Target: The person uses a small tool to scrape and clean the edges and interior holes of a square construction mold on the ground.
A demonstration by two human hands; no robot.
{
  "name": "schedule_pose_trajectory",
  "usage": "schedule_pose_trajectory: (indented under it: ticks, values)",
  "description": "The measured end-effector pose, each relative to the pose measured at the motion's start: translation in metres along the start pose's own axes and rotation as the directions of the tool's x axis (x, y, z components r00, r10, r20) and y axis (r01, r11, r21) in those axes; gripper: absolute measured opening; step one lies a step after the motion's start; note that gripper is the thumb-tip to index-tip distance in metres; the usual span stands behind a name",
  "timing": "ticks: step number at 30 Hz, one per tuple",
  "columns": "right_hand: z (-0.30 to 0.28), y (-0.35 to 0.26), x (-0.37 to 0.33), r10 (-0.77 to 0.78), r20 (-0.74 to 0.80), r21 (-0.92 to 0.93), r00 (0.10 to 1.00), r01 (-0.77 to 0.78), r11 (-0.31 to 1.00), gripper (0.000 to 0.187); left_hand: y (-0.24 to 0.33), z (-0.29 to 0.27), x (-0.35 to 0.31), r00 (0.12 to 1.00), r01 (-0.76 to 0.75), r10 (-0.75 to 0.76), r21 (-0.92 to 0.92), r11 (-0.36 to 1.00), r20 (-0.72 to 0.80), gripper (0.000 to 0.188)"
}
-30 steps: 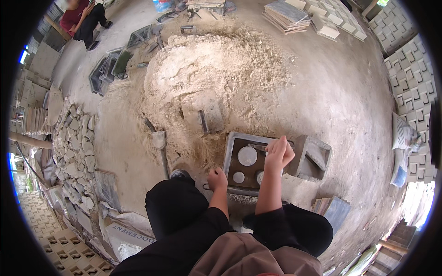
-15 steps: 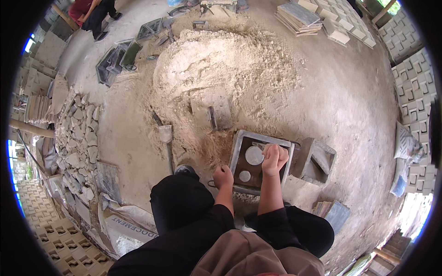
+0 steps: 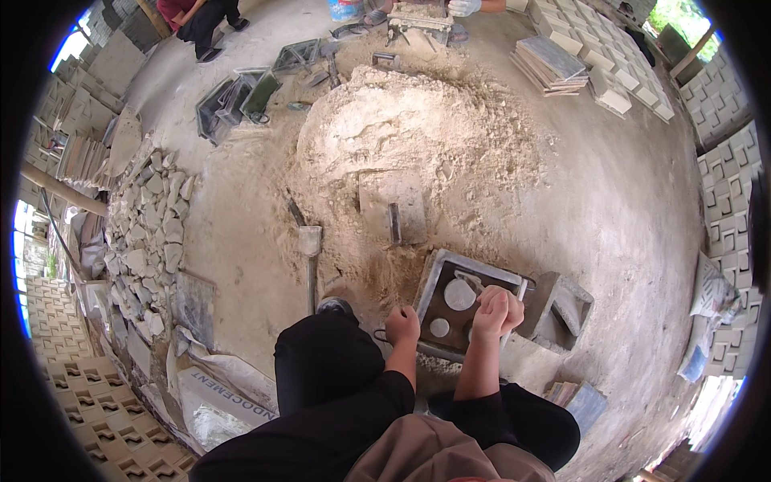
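Observation:
In front of my knees lies a rectangular metal mould [image 3: 434, 269] with a raised grey rim. Its dark inside holds a larger pale disc [image 3: 460, 295] and a smaller pale disc [image 3: 439, 328]. My right hand [image 3: 498, 312] is a closed fist over the mould's right part, hiding some of it; whatever it grips cannot be seen. My left hand [image 3: 402, 325] is closed too, beside the mould's near left corner and a thin curved handle [image 3: 381, 335]. Its fingers hide anything inside them.
Beyond the mould, a flat trowel-like board [image 3: 411, 210] rests against a heap of pale powder [image 3: 385, 120]. A long-handled hammer [image 3: 310, 245] lies to the left, a grey open box [image 3: 562, 309] to the right. Broken pieces [image 3: 148, 225] line the left. Another person's gloved hand [image 3: 464, 7] shows far off.
The view has shifted, so the scene sits lower and further right, with more of the far side showing. Both my hands stay closed at about the same places by the mould.

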State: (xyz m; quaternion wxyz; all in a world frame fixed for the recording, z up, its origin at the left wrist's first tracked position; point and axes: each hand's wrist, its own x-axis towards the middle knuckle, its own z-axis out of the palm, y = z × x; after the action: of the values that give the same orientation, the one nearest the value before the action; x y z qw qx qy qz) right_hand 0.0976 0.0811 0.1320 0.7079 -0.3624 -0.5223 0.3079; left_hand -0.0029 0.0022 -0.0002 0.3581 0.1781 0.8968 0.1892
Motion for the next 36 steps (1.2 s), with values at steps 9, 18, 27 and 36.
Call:
schedule_pose_trajectory:
  ticks: [9, 18, 27, 36]
  values:
    - [0.004, 0.006, -0.004, 0.045, 0.0, 0.077, 0.999, -0.045, 0.996, 0.035, -0.001, 0.005, 0.005, 1.0, 0.003, -0.003, -0.009, 1.0, -0.001, 0.033]
    - [0.012, 0.014, 0.019, 0.318, 0.038, -0.073, 0.947, -0.315, 0.946, 0.045, 0.002, 0.003, 0.0, 1.0, 0.008, -0.008, -0.019, 1.0, -0.012, 0.031]
    - [-0.004, 0.015, 0.049, 0.37, -0.176, -0.016, 0.912, -0.379, 0.925, 0.045, 0.003, 0.001, 0.001, 1.0, -0.018, 0.018, -0.015, 1.0, -0.009, 0.031]
    - [-0.024, 0.01, 0.028, 0.077, -0.233, 0.01, 0.969, -0.077, 0.997, 0.04, 0.001, 0.004, 0.0, 0.998, -0.017, 0.017, 0.004, 1.0, -0.064, 0.031]
